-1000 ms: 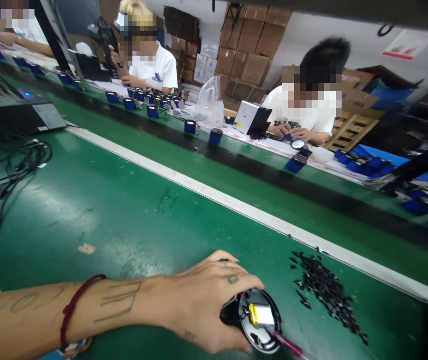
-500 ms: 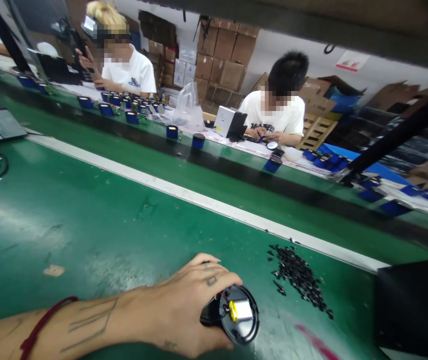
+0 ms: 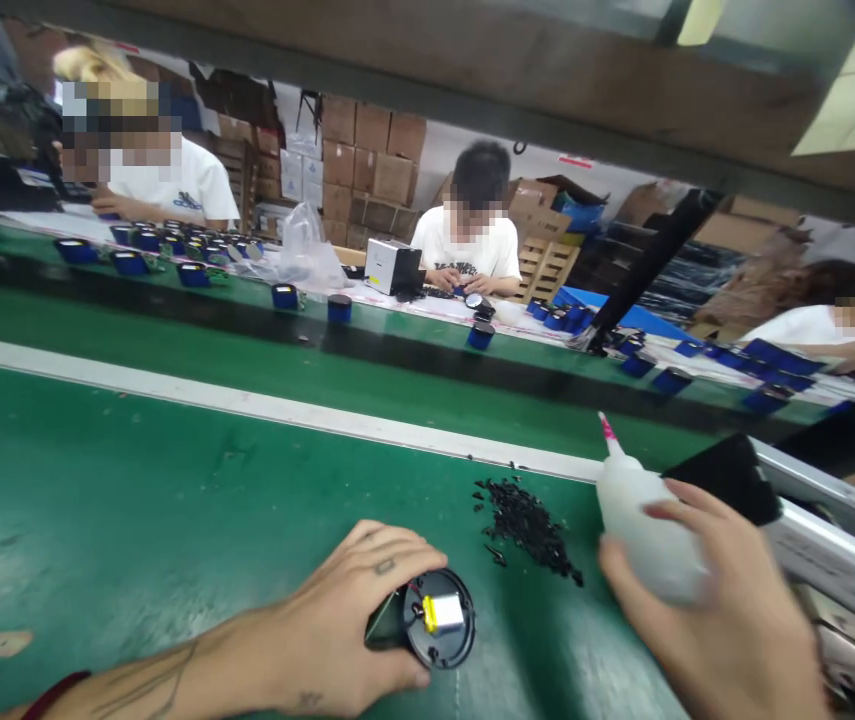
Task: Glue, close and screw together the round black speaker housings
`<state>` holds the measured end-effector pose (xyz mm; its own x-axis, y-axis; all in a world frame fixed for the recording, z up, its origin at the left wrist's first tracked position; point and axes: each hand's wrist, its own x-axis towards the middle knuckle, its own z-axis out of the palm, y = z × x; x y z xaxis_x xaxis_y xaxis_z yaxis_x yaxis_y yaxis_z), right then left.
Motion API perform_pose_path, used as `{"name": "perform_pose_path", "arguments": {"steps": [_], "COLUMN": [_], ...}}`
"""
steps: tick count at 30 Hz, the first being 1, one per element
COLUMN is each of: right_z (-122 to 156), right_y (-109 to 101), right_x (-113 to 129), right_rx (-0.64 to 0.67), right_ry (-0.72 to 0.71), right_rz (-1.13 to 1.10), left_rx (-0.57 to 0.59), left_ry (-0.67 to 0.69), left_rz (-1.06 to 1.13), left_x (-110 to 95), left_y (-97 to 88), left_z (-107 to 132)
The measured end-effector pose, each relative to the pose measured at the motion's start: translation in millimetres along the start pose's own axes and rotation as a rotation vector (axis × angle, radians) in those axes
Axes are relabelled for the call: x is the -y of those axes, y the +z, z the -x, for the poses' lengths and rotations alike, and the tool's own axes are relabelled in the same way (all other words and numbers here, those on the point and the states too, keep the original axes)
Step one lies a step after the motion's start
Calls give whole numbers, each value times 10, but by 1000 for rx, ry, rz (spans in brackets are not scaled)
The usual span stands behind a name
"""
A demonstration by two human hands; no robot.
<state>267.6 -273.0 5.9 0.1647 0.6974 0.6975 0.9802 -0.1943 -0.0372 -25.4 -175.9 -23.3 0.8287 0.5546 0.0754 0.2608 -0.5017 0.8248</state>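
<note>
My left hand [image 3: 344, 625] grips a black round device [image 3: 434, 620] lying on its side on the green mat [image 3: 134, 500]; its open end shows a small silver cell with yellow tape. My right hand [image 3: 727, 610] holds a white squeeze bottle [image 3: 644, 535] with a thin pink-tipped nozzle pointing up, to the right of the device and apart from it. A pile of several small black parts [image 3: 528, 520] lies on the mat between the two hands.
A white strip [image 3: 247, 405] edges the mat, with a green belt [image 3: 367, 375] beyond. Several blue round units [image 3: 284, 296] line the far bench, where three people sit. A black block [image 3: 727, 475] and a metal rail stand at right. Cardboard boxes fill the back.
The view has swung right and up. My right hand has come into view holding the white bottle with its nozzle up. My left hand keeps its grip on the black device.
</note>
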Motion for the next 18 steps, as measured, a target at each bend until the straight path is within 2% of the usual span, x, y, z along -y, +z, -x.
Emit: {"name": "perform_pose_path", "arguments": {"steps": [4, 7, 9, 12, 15, 18], "right_z": [-2, -21, -73, -166, -214, -228], "right_y": [141, 171, 171, 243, 416, 527], "right_x": [30, -69, -62, 129, 363, 455], "right_rx": [137, 168, 146, 190, 335, 389], "right_ry": [-244, -368, -423, -515, -568, -550], "right_rz": [312, 343, 300, 131, -49, -179], "left_rx": [1, -147, -266, -371, -421, -417], "left_ry": [-51, -107, -128, -101, -51, 14], "left_rz": [118, 253, 312, 337, 319, 294], "left_x": [-36, -69, -85, -93, -97, -107], "left_y": [-59, -103, -122, -141, -156, -167], "left_z": [100, 186, 204, 181, 154, 146]}}
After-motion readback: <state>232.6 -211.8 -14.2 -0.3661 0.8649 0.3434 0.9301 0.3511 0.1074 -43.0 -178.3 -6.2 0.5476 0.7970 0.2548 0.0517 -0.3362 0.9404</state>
